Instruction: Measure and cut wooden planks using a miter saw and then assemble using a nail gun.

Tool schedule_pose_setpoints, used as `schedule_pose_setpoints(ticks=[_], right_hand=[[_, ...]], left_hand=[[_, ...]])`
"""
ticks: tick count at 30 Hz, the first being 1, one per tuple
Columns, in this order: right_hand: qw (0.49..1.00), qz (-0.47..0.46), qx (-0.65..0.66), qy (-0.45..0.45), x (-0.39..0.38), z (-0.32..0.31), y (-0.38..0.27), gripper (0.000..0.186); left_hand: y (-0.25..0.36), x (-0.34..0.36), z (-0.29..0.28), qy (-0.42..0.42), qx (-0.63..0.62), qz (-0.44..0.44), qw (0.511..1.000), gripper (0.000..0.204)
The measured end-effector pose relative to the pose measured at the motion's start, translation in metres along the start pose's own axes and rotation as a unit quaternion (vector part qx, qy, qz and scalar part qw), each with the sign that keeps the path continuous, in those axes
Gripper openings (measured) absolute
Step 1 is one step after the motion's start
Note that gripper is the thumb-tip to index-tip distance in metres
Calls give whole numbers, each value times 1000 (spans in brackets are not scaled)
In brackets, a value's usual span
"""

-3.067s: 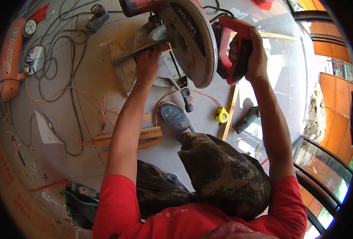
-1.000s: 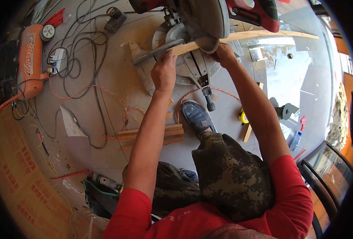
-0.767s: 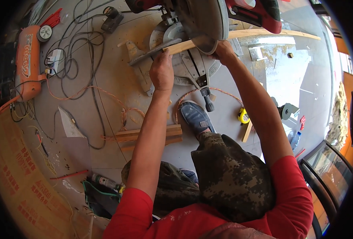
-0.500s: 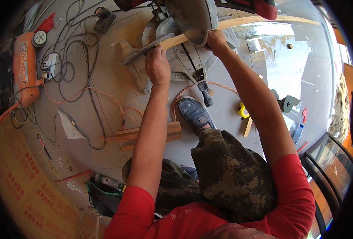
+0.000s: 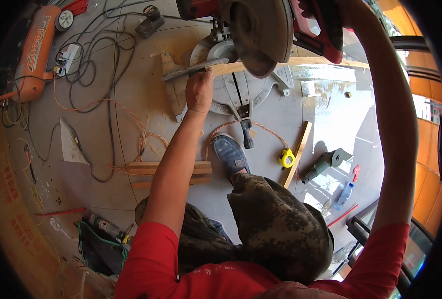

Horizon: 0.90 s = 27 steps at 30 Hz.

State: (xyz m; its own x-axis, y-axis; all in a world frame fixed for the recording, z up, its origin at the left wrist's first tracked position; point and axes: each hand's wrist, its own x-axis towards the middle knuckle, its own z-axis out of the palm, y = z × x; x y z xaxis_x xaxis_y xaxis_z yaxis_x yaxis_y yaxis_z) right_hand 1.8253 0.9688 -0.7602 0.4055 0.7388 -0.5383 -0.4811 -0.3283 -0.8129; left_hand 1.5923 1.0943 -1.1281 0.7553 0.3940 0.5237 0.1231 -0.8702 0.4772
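My left hand (image 5: 199, 92) is closed on the left end of a long wooden strip (image 5: 311, 61), pressing it against the metal fence (image 5: 193, 69) of a miter saw. The strip runs right across the saw base (image 5: 226, 97) and beyond it. Over the strip hangs the raised saw head with its round blade and guard (image 5: 263, 30). At the top edge my right hand (image 5: 349, 14) is wrapped round the red and black saw handle (image 5: 333, 42); part of that hand is cut off or in shadow.
Short wood pieces (image 5: 168, 168) lie left of my shoe (image 5: 229, 153). To the right are a yellow tape measure (image 5: 287, 158), a wood stick (image 5: 299, 152), an angle grinder (image 5: 323, 166) and a plastic bottle (image 5: 344, 196). An orange air compressor (image 5: 36, 52) and tangled cables (image 5: 112, 89) occupy the left.
My right hand has let go of the wooden strip and moved up and right to the saw handle. My left hand stays on the strip. The whole view has shifted somewhat.
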Motion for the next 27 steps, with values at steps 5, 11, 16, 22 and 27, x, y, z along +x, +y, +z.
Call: schedule_pose_setpoints(ticks=[5,11,16,22,27], right_hand=[[955,-33,-30,292,-10,6,18,44],[959,-144,-1,246,-50,-17,122,46],[943,-183,17,278,-58,-16,171,50],[935,-212,2,283,-61,-15,193,48],[929,-224,-7,293,-62,-8,202,47]], left_hand=[[-9,-3,0,31,-24,27,999,28],[-9,4,1,32,-67,45,996,32],[-10,1,5,15,-82,33,996,30],[-4,7,11,10,-95,42,995,15],[1,11,18,17,-95,55,994,11]])
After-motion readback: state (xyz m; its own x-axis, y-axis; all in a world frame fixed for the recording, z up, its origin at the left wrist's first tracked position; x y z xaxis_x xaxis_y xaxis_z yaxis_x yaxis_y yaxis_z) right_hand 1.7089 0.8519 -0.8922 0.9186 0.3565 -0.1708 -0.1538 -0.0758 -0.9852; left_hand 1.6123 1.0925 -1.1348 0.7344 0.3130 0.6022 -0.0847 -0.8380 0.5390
